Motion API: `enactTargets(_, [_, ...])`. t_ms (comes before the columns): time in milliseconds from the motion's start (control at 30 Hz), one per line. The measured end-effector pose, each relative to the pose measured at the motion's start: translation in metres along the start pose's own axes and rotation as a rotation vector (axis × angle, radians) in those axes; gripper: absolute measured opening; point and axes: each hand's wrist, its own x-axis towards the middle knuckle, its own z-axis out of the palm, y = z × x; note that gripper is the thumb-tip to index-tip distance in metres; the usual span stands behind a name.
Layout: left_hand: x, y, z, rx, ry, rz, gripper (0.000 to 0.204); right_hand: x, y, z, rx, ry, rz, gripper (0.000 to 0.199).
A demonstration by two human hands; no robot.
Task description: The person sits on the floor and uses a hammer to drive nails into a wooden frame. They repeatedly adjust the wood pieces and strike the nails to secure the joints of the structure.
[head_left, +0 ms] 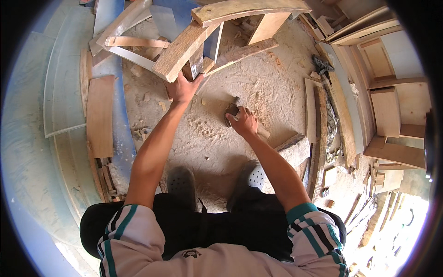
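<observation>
Straight ahead of me a wooden frame of joined boards (182, 53) stands on the dusty floor, with a curved board (251, 11) across its far side. My left hand (184, 88) is closed around the near lower end of this frame, the thumb on its right; the fingertips are hidden under the wood. Lower down and to the right, my right hand (246, 122) is closed on what looks like a hammer (231, 111). Its dark head shows beyond the fingers, and a pale wooden handle seems to come out behind the palm, close to the floor.
Grey clogs (181, 184) are on my feet. A pale block (294, 150) lies right of my right arm. Planks (100, 115) and clear sheeting (41, 115) line the left. Boards and wooden cabinet boxes (386, 108) stand along the right. Wood scraps and sawdust cover the floor.
</observation>
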Motion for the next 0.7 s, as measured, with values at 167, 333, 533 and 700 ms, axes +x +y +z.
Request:
enactTargets(167, [0.0, -0.007, 0.0, 0.057, 0.013, -0.006, 0.113, -0.009, 0.031, 0.015, -0.071, 0.142, -0.286, 0.054])
enactTargets(333, [0.0, -0.007, 0.0, 0.146, -0.067, -0.053, 0.115, -0.008, 0.054, 0.011, -0.216, 0.081, -0.284, 0.045])
enactTargets(533, [0.003, 0.013, -0.002, 0.212, -0.047, -0.107, 0.116, -0.01, 0.039, 0.011, 0.037, 0.032, -0.193, 0.037])
enactTargets(700, [0.005, 0.01, 0.003, 0.169, -0.022, -0.139, 0.115, -0.005, 0.01, 0.017, 0.354, 0.181, -0.152, 0.044])
